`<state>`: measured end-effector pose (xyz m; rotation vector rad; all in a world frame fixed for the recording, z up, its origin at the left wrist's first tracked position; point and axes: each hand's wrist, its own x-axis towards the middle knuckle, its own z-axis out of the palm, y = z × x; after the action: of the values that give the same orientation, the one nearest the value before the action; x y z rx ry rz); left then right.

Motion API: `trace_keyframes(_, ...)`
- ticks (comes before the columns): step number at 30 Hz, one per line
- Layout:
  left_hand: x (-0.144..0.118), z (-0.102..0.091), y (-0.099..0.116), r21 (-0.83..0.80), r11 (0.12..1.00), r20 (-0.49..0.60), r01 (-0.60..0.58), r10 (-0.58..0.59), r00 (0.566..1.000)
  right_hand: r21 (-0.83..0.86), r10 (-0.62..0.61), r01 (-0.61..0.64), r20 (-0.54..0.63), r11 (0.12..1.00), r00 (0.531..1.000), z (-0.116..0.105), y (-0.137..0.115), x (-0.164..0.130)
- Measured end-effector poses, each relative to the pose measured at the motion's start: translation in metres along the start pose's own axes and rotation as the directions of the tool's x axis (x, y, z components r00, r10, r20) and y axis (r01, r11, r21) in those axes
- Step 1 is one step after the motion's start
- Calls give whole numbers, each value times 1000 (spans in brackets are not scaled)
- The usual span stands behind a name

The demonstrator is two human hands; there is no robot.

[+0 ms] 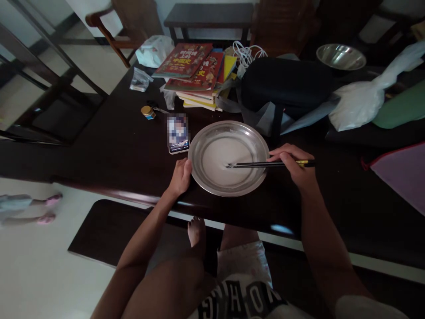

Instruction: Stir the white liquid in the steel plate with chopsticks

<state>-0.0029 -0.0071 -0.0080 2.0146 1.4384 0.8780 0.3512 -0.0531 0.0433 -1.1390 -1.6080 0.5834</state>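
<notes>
A round steel basin (229, 191) stands near the front edge of the dark table, with a smooth off-white mixture (219, 153) in its bottom. On the left, my left hand (182, 176) grips the basin's rim, its fingers partly hidden beneath it. My right hand (297, 166) is closed around a pair of black chopsticks (259, 165) with gold bands near the top. The chopsticks lie low across the basin, their whitened tips in the mixture. Just behind my left hand, a lit phone (178, 135) is close to the basin's left side.
Behind the phone are a small gold-lidded jar (148, 112) and scissors (156, 106). Stacked books (189, 66), a white cable (247, 55), a black case (285, 84), a tied plastic bag (355, 104) and another steel bowl (341, 57) line the back. Someone's legs (36, 208) show at far left.
</notes>
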Motion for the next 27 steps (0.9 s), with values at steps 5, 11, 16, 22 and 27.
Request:
trace_keyframes(5,0,-1,0,21,1000,-5,-14,14,1000,-37,-37,40,67,999,997,0,1,0)
trace_keyframes(11,0,-1,0,12,1000,-17,-26,26,1000,-4,-21,21,35,1000,999,-1,1,0)
trace_keyframes(16,0,-1,2,18,1000,-10,-10,10,1000,-32,-20,21,37,999,999,-1,0,0)
trace_keyframes(22,-1,-1,4,24,1000,-4,-1,2,1000,-13,-28,29,65,999,997,0,0,0)
trace_keyframes(27,0,-2,3,21,1000,15,1,-2,1000,-25,-8,8,9,1000,1000,-1,0,1)
